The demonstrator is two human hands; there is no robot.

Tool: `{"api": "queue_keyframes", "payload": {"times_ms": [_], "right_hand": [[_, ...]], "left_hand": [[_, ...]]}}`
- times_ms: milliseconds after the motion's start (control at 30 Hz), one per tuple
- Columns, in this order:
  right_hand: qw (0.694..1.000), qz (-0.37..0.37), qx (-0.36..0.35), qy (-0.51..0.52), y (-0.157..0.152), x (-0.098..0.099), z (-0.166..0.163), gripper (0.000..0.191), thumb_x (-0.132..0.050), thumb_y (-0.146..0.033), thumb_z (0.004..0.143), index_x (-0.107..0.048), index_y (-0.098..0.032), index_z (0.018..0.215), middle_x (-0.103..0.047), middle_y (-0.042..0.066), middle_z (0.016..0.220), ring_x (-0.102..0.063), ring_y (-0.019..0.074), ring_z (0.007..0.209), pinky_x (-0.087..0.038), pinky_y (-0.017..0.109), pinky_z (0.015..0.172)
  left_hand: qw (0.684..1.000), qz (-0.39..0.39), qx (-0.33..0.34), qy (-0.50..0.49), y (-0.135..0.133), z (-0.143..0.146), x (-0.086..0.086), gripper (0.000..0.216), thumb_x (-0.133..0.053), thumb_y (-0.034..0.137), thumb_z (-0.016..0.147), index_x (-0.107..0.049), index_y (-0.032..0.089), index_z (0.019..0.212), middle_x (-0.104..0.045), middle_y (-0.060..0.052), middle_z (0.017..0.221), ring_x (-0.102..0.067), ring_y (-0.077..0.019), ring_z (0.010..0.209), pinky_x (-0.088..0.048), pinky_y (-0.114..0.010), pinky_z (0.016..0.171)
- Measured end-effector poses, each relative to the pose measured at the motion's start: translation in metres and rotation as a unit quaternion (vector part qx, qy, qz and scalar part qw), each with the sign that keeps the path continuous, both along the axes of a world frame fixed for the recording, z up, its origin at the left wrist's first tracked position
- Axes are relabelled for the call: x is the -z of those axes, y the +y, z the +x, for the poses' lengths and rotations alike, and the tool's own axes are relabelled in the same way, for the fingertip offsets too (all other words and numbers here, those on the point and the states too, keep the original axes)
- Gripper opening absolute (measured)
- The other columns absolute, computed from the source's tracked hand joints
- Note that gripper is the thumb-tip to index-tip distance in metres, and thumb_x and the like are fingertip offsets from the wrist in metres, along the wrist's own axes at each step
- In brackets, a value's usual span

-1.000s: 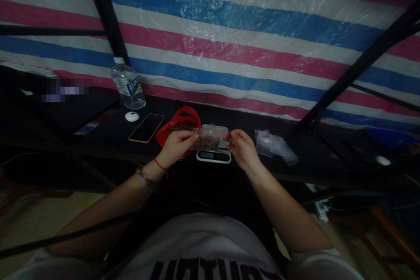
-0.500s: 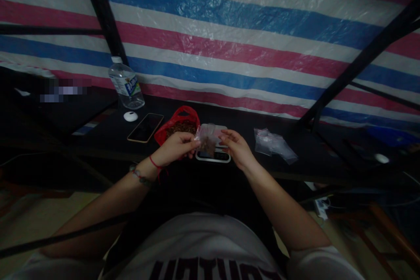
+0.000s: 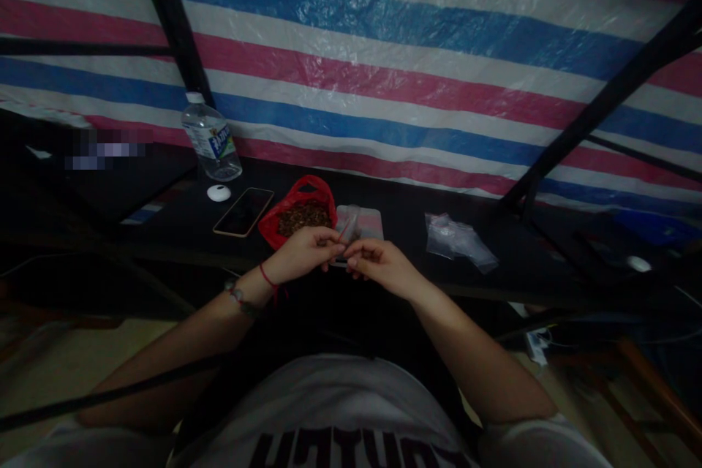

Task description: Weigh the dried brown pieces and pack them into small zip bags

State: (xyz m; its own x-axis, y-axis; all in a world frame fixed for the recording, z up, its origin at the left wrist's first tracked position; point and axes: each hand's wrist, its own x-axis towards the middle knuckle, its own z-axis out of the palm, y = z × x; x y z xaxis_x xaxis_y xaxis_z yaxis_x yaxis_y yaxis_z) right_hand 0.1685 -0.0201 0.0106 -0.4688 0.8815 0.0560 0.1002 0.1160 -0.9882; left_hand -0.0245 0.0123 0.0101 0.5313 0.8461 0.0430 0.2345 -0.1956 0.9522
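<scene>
Hands meet over the near edge of the table (image 3: 406, 216): the left hand (image 3: 303, 252) and the right hand (image 3: 381, 267) both pinch a small clear pouch (image 3: 347, 228), fingertips almost touching. The pouch stands edge-on just above the scale (image 3: 368, 221), beside a red bag (image 3: 285, 206) of brown bits. A phone (image 3: 243, 211) and a bottle (image 3: 211, 139) lie left, and spare pouches (image 3: 459, 241) lie right.
</scene>
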Motion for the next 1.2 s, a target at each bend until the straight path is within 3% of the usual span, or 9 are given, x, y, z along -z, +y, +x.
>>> {"api": "queue_keyframes", "payload": {"times_ms": [67,333,600,933,1100,1200], "right_hand": [[0.999,0.034,0.033,-0.005,-0.001,0.004,-0.003,0.025,-0.068,-0.039,0.074,-0.060,-0.021,0.088,-0.062,-0.001,0.075,-0.057,0.0102,0.063,-0.044,0.023,0.058],[0.982,0.138,0.100,-0.081,-0.003,0.003,-0.006,0.036,-0.071,-0.034,0.071,-0.059,-0.023,0.102,-0.061,0.001,0.084,-0.059,0.0139,0.074,-0.048,0.029,0.069],[0.961,0.206,0.110,-0.147,-0.003,0.005,-0.007,0.028,-0.070,-0.035,0.073,-0.067,-0.021,0.097,-0.067,0.004,0.091,-0.061,0.0162,0.080,-0.047,0.029,0.072],[0.981,0.128,0.050,-0.136,0.003,0.003,0.001,0.020,-0.054,-0.027,0.083,-0.072,-0.018,0.086,-0.071,0.002,0.078,-0.062,0.0131,0.067,-0.043,0.023,0.062],[0.921,0.258,0.084,-0.278,-0.002,-0.005,0.004,0.019,-0.054,-0.024,0.080,-0.067,-0.016,0.068,-0.062,0.000,0.063,-0.051,0.0093,0.056,-0.032,0.021,0.055],[0.894,0.288,0.076,-0.335,-0.006,-0.006,0.001,0.018,-0.054,-0.022,0.078,-0.062,-0.015,0.063,-0.058,0.000,0.060,-0.047,0.0089,0.055,-0.030,0.021,0.055]], "left_hand": [[0.999,-0.029,0.007,-0.028,-0.001,0.003,0.005,0.026,-0.062,0.038,0.076,-0.059,0.016,0.088,-0.062,0.002,0.062,-0.058,-0.0100,0.050,-0.040,-0.019,0.045],[0.990,-0.104,-0.028,-0.090,-0.003,0.007,0.006,0.024,-0.060,0.039,0.076,-0.057,0.016,0.080,-0.062,0.001,0.070,-0.059,-0.0099,0.061,-0.046,-0.019,0.050],[0.991,-0.108,-0.020,-0.079,-0.005,0.008,0.007,0.026,-0.064,0.039,0.073,-0.058,0.014,0.075,-0.065,-0.002,0.072,-0.060,-0.0094,0.061,-0.044,-0.017,0.050],[0.999,-0.022,0.027,-0.013,-0.006,0.011,0.009,0.025,-0.057,0.037,0.081,-0.061,0.014,0.075,-0.063,0.000,0.057,-0.056,-0.0084,0.051,-0.039,-0.017,0.047],[0.999,-0.006,0.052,-0.004,-0.010,0.013,0.007,0.023,-0.054,0.033,0.083,-0.059,0.014,0.071,-0.064,-0.001,0.059,-0.059,-0.0092,0.055,-0.042,-0.018,0.052],[0.998,0.007,0.056,0.031,-0.013,0.014,0.005,0.023,-0.052,0.030,0.083,-0.059,0.014,0.067,-0.065,-0.001,0.060,-0.059,-0.0093,0.055,-0.043,-0.019,0.053]]}}
